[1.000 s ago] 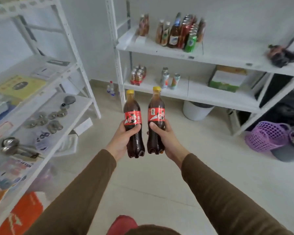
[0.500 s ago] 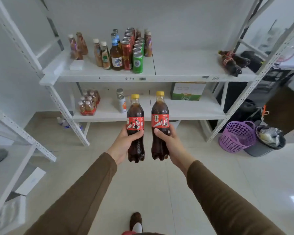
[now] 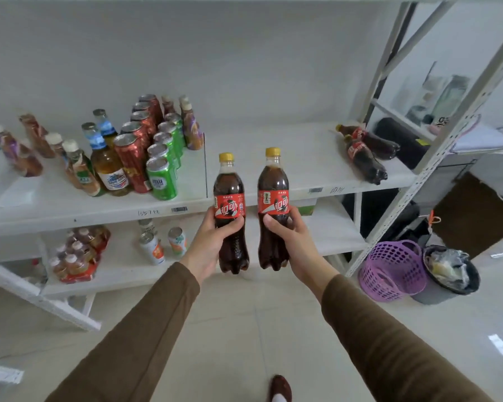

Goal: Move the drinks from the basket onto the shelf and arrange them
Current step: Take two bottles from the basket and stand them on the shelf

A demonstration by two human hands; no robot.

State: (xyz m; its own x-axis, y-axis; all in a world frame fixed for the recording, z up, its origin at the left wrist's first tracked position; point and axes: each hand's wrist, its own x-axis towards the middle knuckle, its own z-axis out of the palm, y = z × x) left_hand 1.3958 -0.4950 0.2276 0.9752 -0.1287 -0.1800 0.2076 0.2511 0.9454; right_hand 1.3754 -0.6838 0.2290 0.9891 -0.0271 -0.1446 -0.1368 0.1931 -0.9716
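Cola bottles, upright and side by side, sit one in each grip: left hand and right hand wrap their waists below the labels, likely for standing them on the shelf just beyond, where two more bottles lie toppled off to the right; the purple basket is on the floor, lower right.

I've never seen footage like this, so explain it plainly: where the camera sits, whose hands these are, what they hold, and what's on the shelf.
There is no machine. The camera is worn on a person's head, looking forward and down. The left hand grips one cola bottle, and the right hand grips a second cola bottle, both upright with yellow caps. On the upper shelf stand green cans, red cans and other bottles; two more cola bottles lie on their sides. A purple basket sits on the floor.
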